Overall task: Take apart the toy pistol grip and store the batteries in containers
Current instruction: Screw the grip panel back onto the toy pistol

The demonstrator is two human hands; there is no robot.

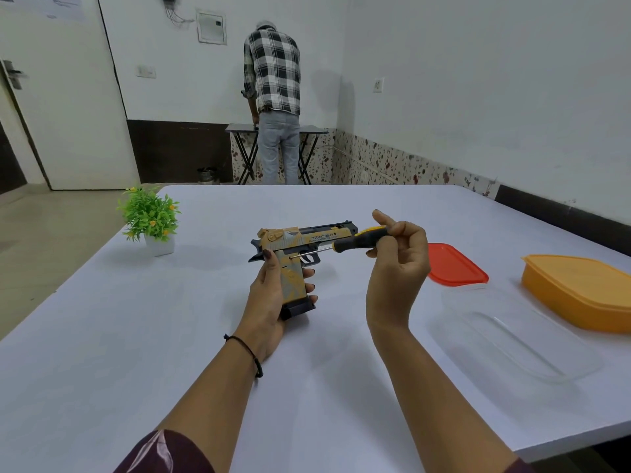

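Observation:
A tan and black toy pistol (300,242) is held upright above the white table (136,336), barrel pointing right. My left hand (269,308) is wrapped around its grip from behind. My right hand (396,264) holds a black and yellow screwdriver (358,238) by the handle, fingers pinching it. The thin shaft runs left and its tip meets the side of the grip near the top. To the right lie a clear container (512,339) and an orange lidded container (580,288). No batteries are visible.
A red lid (456,266) lies behind my right hand. A small green potted plant (152,220) stands at the table's far left. A person in a checked shirt (273,97) stands with back turned at a folding table against the far wall.

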